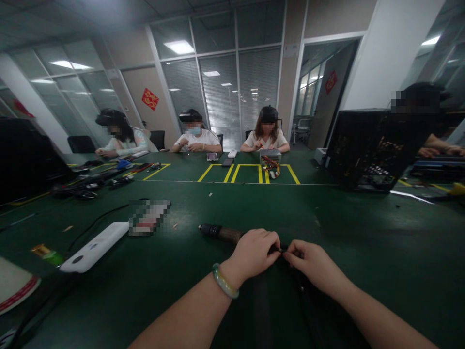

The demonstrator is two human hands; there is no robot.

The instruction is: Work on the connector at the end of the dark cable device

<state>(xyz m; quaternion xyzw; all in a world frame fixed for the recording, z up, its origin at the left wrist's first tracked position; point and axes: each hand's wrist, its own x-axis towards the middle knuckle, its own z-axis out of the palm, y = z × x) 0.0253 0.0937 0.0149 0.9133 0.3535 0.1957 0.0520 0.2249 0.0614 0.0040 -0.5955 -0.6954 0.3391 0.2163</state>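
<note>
On the green table [174, 281], a white oblong device [98, 246] lies at left, its far end against a pixelated flat item [149, 218]. A green-and-gold cylinder [49, 254] lies just beside it, near a pale object with a red band [18, 293]. Farther off, yellow tape outlines [260, 174] mark the surface, and a grey power supply [271, 154] trails coloured wires [271, 167]. A black computer case [358, 150] stands at right. Three people [198, 140] in headsets sit opposite, before blinds [221, 97] and a red diamond-shaped decoration [150, 99].

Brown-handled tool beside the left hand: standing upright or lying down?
Lying down: its black tip and brown handle stretch along the green table, toward the left hand.
</note>
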